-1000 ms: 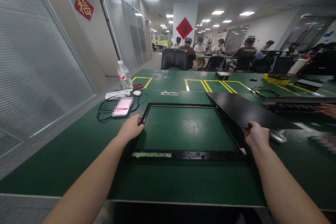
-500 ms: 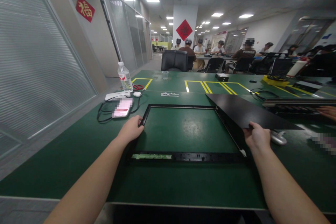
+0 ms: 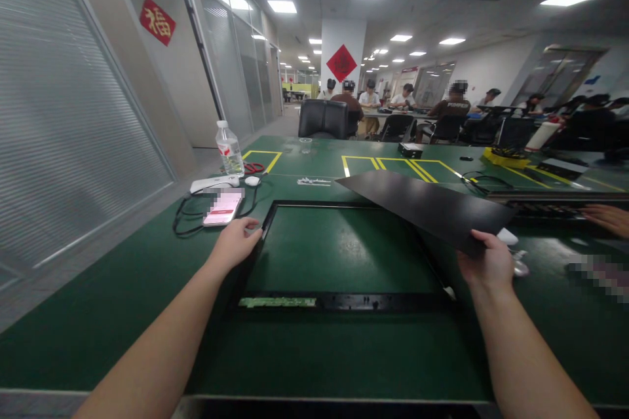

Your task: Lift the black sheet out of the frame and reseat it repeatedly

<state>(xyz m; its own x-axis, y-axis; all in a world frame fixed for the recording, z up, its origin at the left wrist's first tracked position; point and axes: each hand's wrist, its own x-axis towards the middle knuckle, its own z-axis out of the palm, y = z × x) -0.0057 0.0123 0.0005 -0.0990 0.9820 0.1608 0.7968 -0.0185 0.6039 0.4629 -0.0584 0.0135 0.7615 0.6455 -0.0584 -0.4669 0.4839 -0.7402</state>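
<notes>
A thin black panel (image 3: 422, 206) slants above the right part of a black rectangular frame (image 3: 383, 302). My right hand (image 3: 489, 262) pinches the panel by its near right corner, thumb on top. The frame lies on the green table, and the panel covers its far right corner. A green circuit strip (image 3: 278, 302) sits in the left part of its near bar. My left hand (image 3: 236, 239) is at the frame's left side, with fingers stretched towards the edge and a little apart; whether they touch it is hard to tell.
Left of the frame are a phone (image 3: 223, 207), a black cable, a white device (image 3: 215, 184) and a water bottle (image 3: 229, 149). Red-handled scissors (image 3: 254, 167) lie behind. Another person's hand (image 3: 607, 217) is at the far right, beside a long dark bar. People sit beyond.
The black panel has swung left and its far end now reaches over the frame's far bar. My left hand's fingers have loosened from the frame's left edge. The view has shifted slightly.
</notes>
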